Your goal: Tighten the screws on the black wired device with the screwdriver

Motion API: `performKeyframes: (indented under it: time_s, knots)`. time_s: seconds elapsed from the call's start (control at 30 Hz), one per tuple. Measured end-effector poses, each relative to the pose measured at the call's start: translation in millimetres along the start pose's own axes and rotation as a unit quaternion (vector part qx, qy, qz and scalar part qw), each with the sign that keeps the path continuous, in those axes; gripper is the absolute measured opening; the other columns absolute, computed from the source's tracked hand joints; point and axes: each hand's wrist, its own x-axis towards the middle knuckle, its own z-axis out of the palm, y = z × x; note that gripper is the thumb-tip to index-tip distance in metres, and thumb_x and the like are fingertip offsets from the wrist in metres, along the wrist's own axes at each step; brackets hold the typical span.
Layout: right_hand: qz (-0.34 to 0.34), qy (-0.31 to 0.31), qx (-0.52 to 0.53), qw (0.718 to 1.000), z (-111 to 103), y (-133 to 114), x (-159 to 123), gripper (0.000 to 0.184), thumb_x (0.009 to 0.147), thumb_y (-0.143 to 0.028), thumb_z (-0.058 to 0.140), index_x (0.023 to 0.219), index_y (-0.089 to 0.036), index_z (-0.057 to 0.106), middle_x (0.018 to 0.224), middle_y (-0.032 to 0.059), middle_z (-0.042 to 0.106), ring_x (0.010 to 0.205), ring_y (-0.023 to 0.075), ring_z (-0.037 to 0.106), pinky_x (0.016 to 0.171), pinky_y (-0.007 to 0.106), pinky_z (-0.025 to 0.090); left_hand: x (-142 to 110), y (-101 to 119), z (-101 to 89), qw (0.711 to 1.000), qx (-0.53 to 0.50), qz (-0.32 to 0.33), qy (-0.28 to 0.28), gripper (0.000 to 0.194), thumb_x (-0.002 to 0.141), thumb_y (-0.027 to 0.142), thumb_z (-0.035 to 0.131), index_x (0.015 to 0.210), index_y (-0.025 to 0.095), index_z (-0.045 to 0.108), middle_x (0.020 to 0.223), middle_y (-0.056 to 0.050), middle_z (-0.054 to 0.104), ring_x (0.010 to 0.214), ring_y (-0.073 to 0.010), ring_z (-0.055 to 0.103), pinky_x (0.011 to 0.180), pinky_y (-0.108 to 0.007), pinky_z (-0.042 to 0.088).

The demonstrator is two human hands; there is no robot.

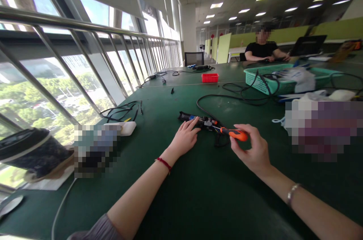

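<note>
From where I stand, the slim black cylindrical device (pixel 187 117), with small grey and orange parts toward its right end, lies on the dark green tabletop (pixel 195 198) in front of the person. The left hand (pixel 185 134) lays its fingers over the body; whether the thumb grips underneath, I can't tell. The right hand (pixel 253 149) pinches the orange-and-black screwdriver (pixel 236 134) by its bulbous handle, the shank pointing at those parts. I'd judge the device fairly light, its shell stiff and perhaps slippery, the small parts more fragile; the smooth barrel looks the safest hold.
</note>
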Motion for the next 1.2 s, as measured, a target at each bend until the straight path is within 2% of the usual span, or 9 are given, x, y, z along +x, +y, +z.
performKeyframes:
  time_s: [0.13, 0.37, 0.63, 0.7, 0.83, 0.93, 1.0, 1.13, 1.2]
  knots:
    - [0.004, -0.030, -0.007, 1.000, -0.8, -0.3, -0.9, 0.017, 0.081, -0.024, 0.061, 0.096, -0.021, 0.055, 0.067, -0.0017, 0.066, 0.057, 0.0139, 0.064, 0.055, 0.024, 0.052, -0.1, 0.4, -0.5, 1.000, 0.001, 0.002, 0.003, 0.035, 0.089, 0.016, 0.043, 0.120, 0.018, 0.060, 0.153, -0.007, 0.028, 0.135, -0.0265, 0.034, 0.114, -0.047, 0.031]
    - [0.006, 0.016, 0.002, 1.000, 1.2, 2.7, -2.4, 0.035, 0.080, -0.022, 0.060, 0.113, -0.021, 0.050, 0.088, 0.0048, 0.065, 0.076, 0.0184, 0.068, 0.067, 0.030, 0.056, 0.1, 0.8, -1.2, 1.000, -0.001, -0.002, -0.002, 0.035, 0.089, 0.016, 0.044, 0.120, 0.017, 0.060, 0.153, -0.008, 0.028, 0.136, -0.0270, 0.034, 0.113, -0.048, 0.031]
    - [0.010, -0.051, 0.016, 0.999, -0.9, 0.5, -1.9, 0.019, 0.081, -0.024, 0.061, 0.099, -0.022, 0.056, 0.069, -0.0014, 0.068, 0.062, 0.0158, 0.068, 0.059, 0.026, 0.055, 0.1, 0.9, -1.5, 1.000, 0.002, -0.001, -0.005, 0.035, 0.090, 0.017, 0.043, 0.121, 0.017, 0.060, 0.154, -0.008, 0.027, 0.136, -0.0273, 0.033, 0.113, -0.048, 0.030]
    - [0.004, -0.041, 0.013, 0.999, -0.8, -0.2, -1.4, 0.021, 0.080, -0.025, 0.061, 0.101, -0.021, 0.055, 0.073, 0.0002, 0.068, 0.063, 0.0155, 0.068, 0.058, 0.026, 0.056, 0.0, 0.5, -0.7, 1.000, 0.003, -0.001, -0.005, 0.035, 0.090, 0.017, 0.043, 0.120, 0.017, 0.060, 0.154, -0.008, 0.027, 0.136, -0.0273, 0.033, 0.113, -0.048, 0.030]
    - [-0.009, 0.002, 0.015, 1.000, 1.1, -0.1, -1.8, 0.037, 0.079, -0.021, 0.060, 0.115, -0.020, 0.050, 0.083, 0.0035, 0.065, 0.071, 0.0171, 0.068, 0.063, 0.028, 0.058, -0.2, -1.4, 2.3, 1.000, 0.001, 0.002, 0.002, 0.035, 0.090, 0.017, 0.044, 0.121, 0.018, 0.059, 0.154, -0.007, 0.027, 0.136, -0.0269, 0.033, 0.113, -0.049, 0.031]
    - [-0.011, 0.008, 0.018, 1.000, 1.7, 0.1, -2.4, 0.040, 0.079, -0.019, 0.059, 0.117, -0.020, 0.048, 0.088, 0.0052, 0.064, 0.077, 0.0184, 0.068, 0.067, 0.030, 0.058, -0.1, -2.1, 3.5, 1.000, -0.001, 0.004, 0.006, 0.035, 0.089, 0.017, 0.044, 0.120, 0.018, 0.060, 0.154, -0.007, 0.027, 0.136, -0.0267, 0.033, 0.113, -0.049, 0.031]
    - [-0.011, -0.006, 0.013, 1.000, 0.8, -0.5, -1.8, 0.034, 0.079, -0.021, 0.060, 0.112, -0.020, 0.051, 0.085, 0.0042, 0.066, 0.073, 0.0174, 0.068, 0.064, 0.028, 0.057, -0.1, -1.9, 3.3, 1.000, -0.002, 0.004, 0.008, 0.035, 0.089, 0.016, 0.043, 0.120, 0.018, 0.060, 0.153, -0.007, 0.028, 0.135, -0.0264, 0.034, 0.113, -0.049, 0.031]
    - [-0.009, -0.053, 0.004, 0.999, -2.0, -2.4, 0.5, 0.010, 0.081, -0.023, 0.060, 0.090, -0.022, 0.056, 0.072, -0.0008, 0.068, 0.058, 0.0130, 0.065, 0.055, 0.024, 0.053, -0.2, -0.5, 1.8, 1.000, -0.002, 0.003, 0.007, 0.035, 0.089, 0.016, 0.043, 0.119, 0.018, 0.061, 0.153, -0.007, 0.028, 0.135, -0.0264, 0.034, 0.113, -0.048, 0.031]
    - [-0.003, -0.056, 0.006, 0.998, -2.5, -2.4, 0.6, 0.008, 0.081, -0.023, 0.059, 0.089, -0.022, 0.057, 0.072, -0.0009, 0.068, 0.057, 0.0129, 0.065, 0.055, 0.024, 0.053, -0.2, -0.2, 1.4, 1.000, 0.000, 0.001, 0.004, 0.035, 0.089, 0.016, 0.043, 0.119, 0.018, 0.061, 0.153, -0.007, 0.028, 0.135, -0.0264, 0.034, 0.113, -0.048, 0.031]
